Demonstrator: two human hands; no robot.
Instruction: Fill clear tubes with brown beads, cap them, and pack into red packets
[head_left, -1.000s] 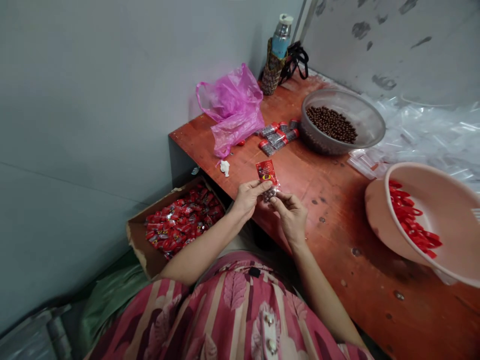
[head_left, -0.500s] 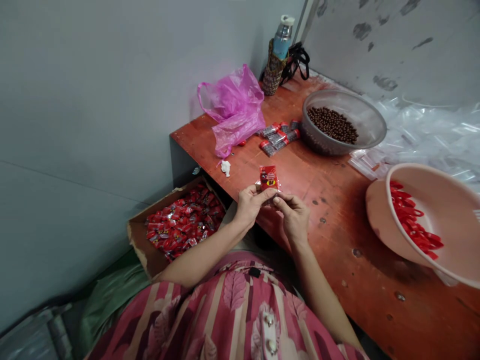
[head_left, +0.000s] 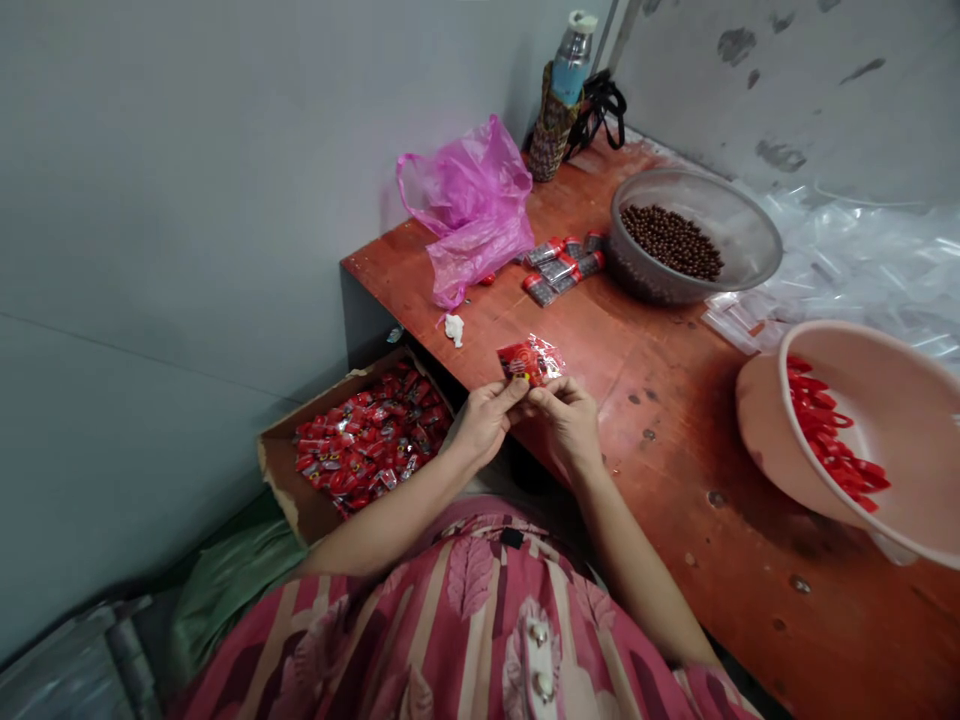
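Both hands pinch the lower edge of a small red printed packet (head_left: 529,360) with shiny clear plastic, just above the table's front edge. My left hand (head_left: 487,420) grips it at the left, thumb on top. My right hand (head_left: 570,420) has thumb and fingers closed on its right side. The fingertips hide the packet's lower part. Below my left forearm, a cardboard box (head_left: 279,465) holds many similar red packets (head_left: 375,425). Behind the hands lie several clear packs with dark contents and red ends (head_left: 555,285).
On the reddish table (head_left: 630,370) are a crumpled white scrap (head_left: 454,329), a pink plastic bag (head_left: 480,210) and a flask in a woven holder (head_left: 559,110). A grey bowl (head_left: 757,255) holds brown balls; a pink basin (head_left: 757,410) holds red plastic pieces. Clear plastic sleeves (head_left: 862,265) lie behind.
The packet has tipped from upright to slanting left, and its plastic now fans out to the right. My right hand has shifted slightly left, closer to my left hand.
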